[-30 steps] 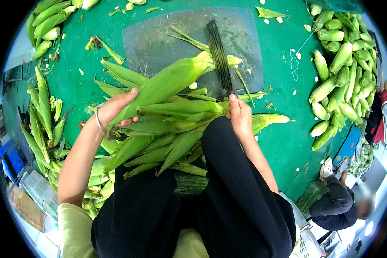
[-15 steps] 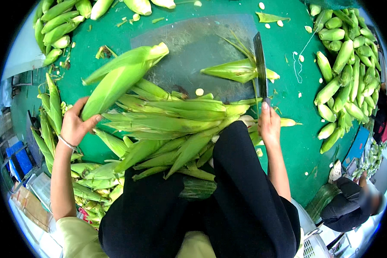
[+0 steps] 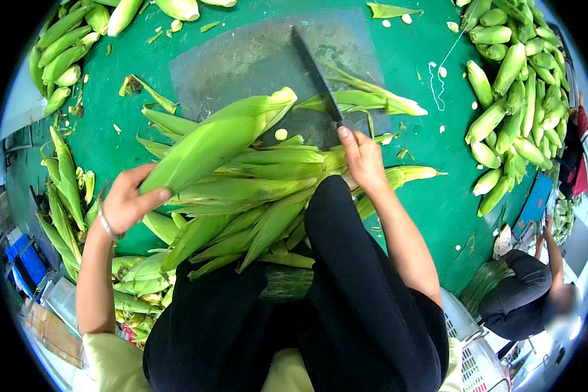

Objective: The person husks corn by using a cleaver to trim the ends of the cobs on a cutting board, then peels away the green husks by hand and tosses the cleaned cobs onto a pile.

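Observation:
My left hand (image 3: 129, 202) is closed around the tip end of a green ear of corn (image 3: 219, 140) in its husk. The ear slants up to the right, its pale cut stalk end pointing away from me. In my right hand (image 3: 362, 157) is the handle of a long dark knife (image 3: 317, 73), its blade angled up and to the left over the grey mat. Blade and ear are apart. Under the held ear, a heap of stripped green husks (image 3: 255, 186) lies across in front of my knees. A loose husk piece (image 3: 398, 104) rests beyond the knife hand.
Husked-in ears are piled at the right (image 3: 516, 98) and at the far left (image 3: 65, 49). More husks and ears (image 3: 144, 274) lie by my left leg. A grey mat (image 3: 228, 59) covers part of the green floor (image 3: 431, 222). Another person (image 3: 522, 294) sits at the lower right.
The ear in my left hand has shifted right and toward me. My right hand has moved left, and the knife has swung from nearly upright to a leftward slant.

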The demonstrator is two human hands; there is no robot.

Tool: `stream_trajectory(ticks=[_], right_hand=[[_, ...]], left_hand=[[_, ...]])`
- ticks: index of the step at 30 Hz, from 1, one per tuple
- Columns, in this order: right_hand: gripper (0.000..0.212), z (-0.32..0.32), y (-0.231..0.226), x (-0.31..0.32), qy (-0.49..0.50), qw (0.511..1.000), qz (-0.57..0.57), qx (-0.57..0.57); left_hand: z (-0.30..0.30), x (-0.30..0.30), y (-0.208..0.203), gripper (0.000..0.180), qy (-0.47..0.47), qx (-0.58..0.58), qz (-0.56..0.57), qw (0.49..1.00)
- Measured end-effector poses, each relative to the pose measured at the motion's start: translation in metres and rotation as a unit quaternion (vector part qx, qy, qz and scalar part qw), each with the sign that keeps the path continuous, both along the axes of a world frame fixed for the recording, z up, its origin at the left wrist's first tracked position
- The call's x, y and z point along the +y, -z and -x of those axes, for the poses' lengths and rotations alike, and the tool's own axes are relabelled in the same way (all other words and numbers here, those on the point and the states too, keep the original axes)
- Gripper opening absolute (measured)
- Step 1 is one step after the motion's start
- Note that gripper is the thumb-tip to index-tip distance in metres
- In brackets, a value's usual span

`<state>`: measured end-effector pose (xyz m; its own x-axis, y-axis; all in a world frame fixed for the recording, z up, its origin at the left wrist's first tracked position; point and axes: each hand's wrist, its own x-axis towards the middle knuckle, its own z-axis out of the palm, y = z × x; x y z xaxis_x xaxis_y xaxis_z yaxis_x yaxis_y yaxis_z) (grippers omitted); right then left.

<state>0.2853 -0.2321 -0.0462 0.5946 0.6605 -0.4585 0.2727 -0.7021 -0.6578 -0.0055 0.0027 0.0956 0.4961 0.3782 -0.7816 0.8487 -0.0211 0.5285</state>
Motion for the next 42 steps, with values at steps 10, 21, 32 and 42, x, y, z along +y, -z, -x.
stream_trajectory(ticks=[10, 21, 32, 42], right_hand=[[0.036, 0.033, -0.068, 0.017, -0.027, 0.987, -0.132, 0.082], [0.057, 0.016, -0.009, 0.034, 0.092, 0.946, -0.018, 0.311], [0.041, 0.038, -0.009, -0.072, -0.143, 0.985, -0.087, 0.028], [0.039, 0.009, -0.081, 0.021, -0.005, 0.982, -0.174, 0.076]], left_hand=[[0.014, 0.000, 0.033, 0.046, 0.014, -0.069, -0.123, 0.990], [0.005, -0.007, 0.015, 0.067, 0.367, -0.091, -0.451, 0.808], [0.012, 0.013, 0.015, 0.051, -0.053, -0.153, -0.191, 0.968], [-0.018, 0.026, 0.083, 0.048, 0.025, -0.122, -0.191, 0.974]])
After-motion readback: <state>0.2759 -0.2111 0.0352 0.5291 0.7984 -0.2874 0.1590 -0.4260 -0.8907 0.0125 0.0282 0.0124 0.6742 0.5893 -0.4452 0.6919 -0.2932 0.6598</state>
